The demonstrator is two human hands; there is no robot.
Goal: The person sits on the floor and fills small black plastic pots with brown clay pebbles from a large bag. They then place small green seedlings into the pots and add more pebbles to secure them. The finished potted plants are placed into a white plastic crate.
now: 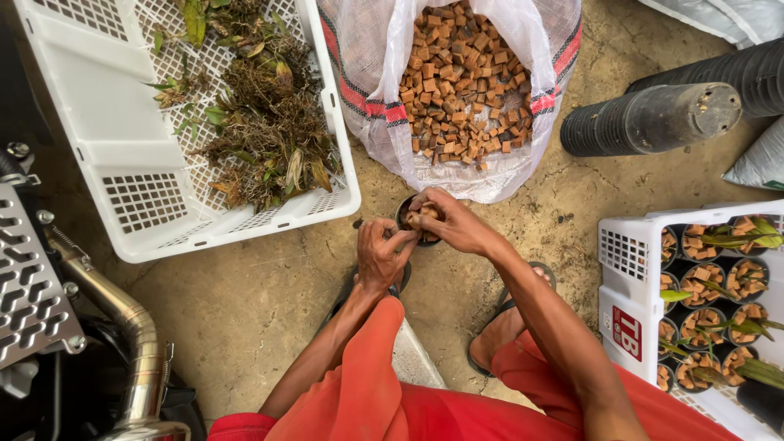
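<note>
Fingertips of the right hand [452,222] are bunched together, pressing brown husk cubes [424,214] into a small black pot [411,222] at centre frame. The left hand [380,251] is clamped around the pot's near side, thumb and fingers curled on the rim, steadying it just above the concrete floor [245,302]. Step in hand looks like packing the pot with chips; the next move likely calls for more cubes from the open white sack [457,73] directly above. Both forearms angle in from the lower frame, elbows bent. A white crate of uprooted plants [261,122] sits upper left; filled pots [719,286] wait at right.
</note>
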